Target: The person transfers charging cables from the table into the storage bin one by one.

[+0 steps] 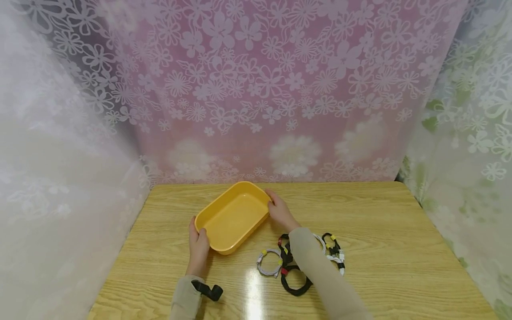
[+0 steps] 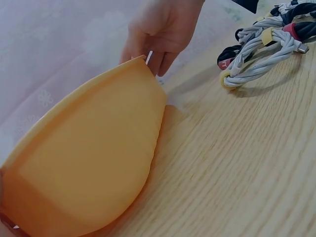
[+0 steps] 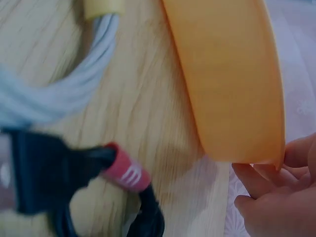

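A yellow-orange plastic bin (image 1: 236, 218) with rounded corners lies at an angle toward the back left of the table. It is held from both ends. My left hand (image 1: 198, 246) grips its near left end, thumb at the rim and fingers round the outside. At the far right end, my right hand (image 1: 281, 211) pinches the rim, with fingers beneath the edge in the right wrist view. Inside, the bin shows only its bare floor. Its outer wall (image 2: 94, 158) fills much of the left wrist view, where my left hand is mostly cut off.
Several coiled cables lie right of the bin: a white coil (image 1: 260, 268) with yellow ties, a black coil (image 1: 296, 292) with a red tie, and more partly hidden by my right sleeve (image 1: 316, 262). The wooden table (image 1: 384, 231) meets floral curtains (image 1: 256, 89) behind and at both sides.
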`<state>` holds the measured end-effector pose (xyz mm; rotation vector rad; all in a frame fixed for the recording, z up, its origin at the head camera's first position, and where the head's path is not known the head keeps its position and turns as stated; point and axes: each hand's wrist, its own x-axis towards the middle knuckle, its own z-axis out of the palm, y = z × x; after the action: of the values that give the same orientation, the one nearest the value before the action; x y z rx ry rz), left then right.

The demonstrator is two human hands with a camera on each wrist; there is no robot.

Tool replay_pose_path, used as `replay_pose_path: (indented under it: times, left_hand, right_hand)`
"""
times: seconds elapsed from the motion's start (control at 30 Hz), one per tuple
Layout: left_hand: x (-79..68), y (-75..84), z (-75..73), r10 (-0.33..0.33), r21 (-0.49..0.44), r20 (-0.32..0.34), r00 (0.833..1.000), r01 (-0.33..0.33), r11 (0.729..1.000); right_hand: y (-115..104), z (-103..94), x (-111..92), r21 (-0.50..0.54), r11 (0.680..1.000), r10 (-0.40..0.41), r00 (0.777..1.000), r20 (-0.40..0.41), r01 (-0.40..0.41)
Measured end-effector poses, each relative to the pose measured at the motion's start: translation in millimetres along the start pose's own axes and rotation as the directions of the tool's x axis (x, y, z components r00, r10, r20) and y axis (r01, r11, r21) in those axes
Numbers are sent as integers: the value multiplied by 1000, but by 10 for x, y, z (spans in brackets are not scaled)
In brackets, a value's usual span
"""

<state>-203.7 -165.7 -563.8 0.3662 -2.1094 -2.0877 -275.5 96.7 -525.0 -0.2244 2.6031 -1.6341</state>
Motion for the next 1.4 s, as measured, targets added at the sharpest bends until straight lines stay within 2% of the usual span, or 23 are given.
replay_pose_path:
  times: [0.37,0.43,0.63,0.93,1.17,1.27,1.4]
  left_hand:
    - [84,21,57,40,4,15,999,-40,999]
    - [104,32,68,30,8,22,999,-31,1000]
    - [168,60,105,9,-2,74,997,-9,1000]
    - [286,57,210,13,-48,143,990,-6,999]
    - [401,30,286,48,6,198,979,-51,999]
    - [441,15,323,37,-44,226,974,-28,999]
    - [478,15,392,-12,-93,258,966,37,995]
  right_hand:
    - [51,-91,-55,-13,999,46,999,10,-46]
    - [67,-109,-63,-22,999,47,999,8,-47]
    - [82,-186,-109,-44,998,47,999,5,-47]
    - [100,-308,-249,-10,997,71,997,-25,-71]
    - [155,-383,-315,-11,994,108,993,-49,-109]
    - [169,-421,-350,-15,994,105,993,-56,-106]
    - [203,-470,-403,-24,994,102,993,-66,-104]
